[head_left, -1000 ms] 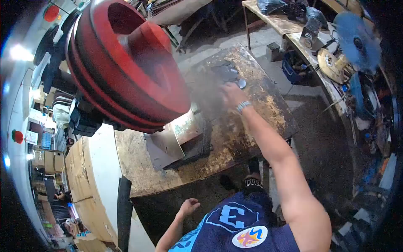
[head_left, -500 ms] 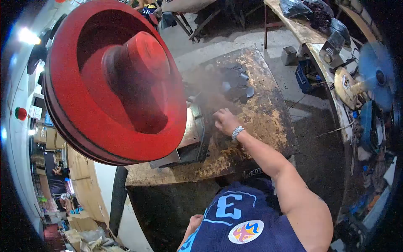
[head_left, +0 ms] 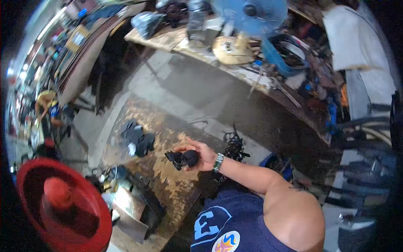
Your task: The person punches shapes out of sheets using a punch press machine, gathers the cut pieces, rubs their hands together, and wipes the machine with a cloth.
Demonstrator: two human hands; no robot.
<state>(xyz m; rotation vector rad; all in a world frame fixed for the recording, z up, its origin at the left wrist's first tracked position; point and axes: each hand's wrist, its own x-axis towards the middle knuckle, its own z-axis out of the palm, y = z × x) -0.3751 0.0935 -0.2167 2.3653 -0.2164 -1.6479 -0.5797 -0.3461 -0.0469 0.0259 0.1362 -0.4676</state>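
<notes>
My right hand (head_left: 205, 156), with a bracelet at the wrist, is over the front part of the worn wooden table (head_left: 174, 174). Its fingers are closed around a bunch of small black pieces (head_left: 184, 159), one of them with a rounded end. Motion blur keeps me from telling their exact kind. Farther back on the tabletop lies a pile of flat dark pieces (head_left: 137, 138). To the left of the hand stands a machine with a large red wheel (head_left: 90, 206) and a shiny metal plate (head_left: 128, 206). My left hand is out of view.
A cluttered workbench (head_left: 191, 49) runs along the far side, carrying a blue fan (head_left: 268, 17), a blue bin (head_left: 281, 63) and plastic bags (head_left: 146, 24). Tangled black items (head_left: 234, 145) lie beyond the table's edge. Another person (head_left: 50, 107) is at the far left.
The view has swung to the right, so the red wheel now sits lower left. My right hand has come away from the machine and now holds black pieces. The left hand has left view.
</notes>
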